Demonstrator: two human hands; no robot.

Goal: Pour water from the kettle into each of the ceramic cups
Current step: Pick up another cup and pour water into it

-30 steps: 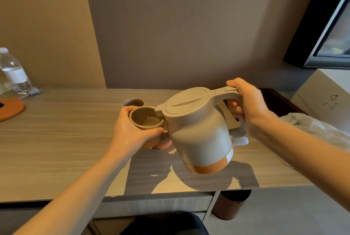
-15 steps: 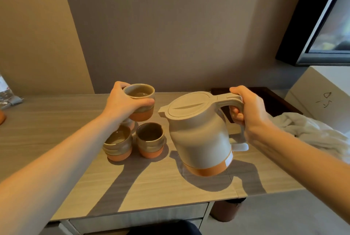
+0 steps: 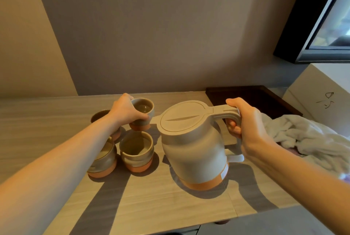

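My right hand grips the handle of a beige kettle with an orange base, upright and at or just above the wooden desk, lid closed. My left hand holds a grey-and-terracotta ceramic cup with water in it, right at the kettle's spout and low over the desk. Below it stands a second cup. A third cup is partly hidden under my left forearm. The rim of another cup shows behind my wrist.
A dark wooden tray lies at the desk's back right. A crumpled white towel rests to the right of the kettle. A black-framed screen hangs at the upper right, above a white box. The desk's front edge runs close below.
My left hand has carried the filled cup down toward the desk behind the other cups. The kettle has tipped back upright and come down near the desk.
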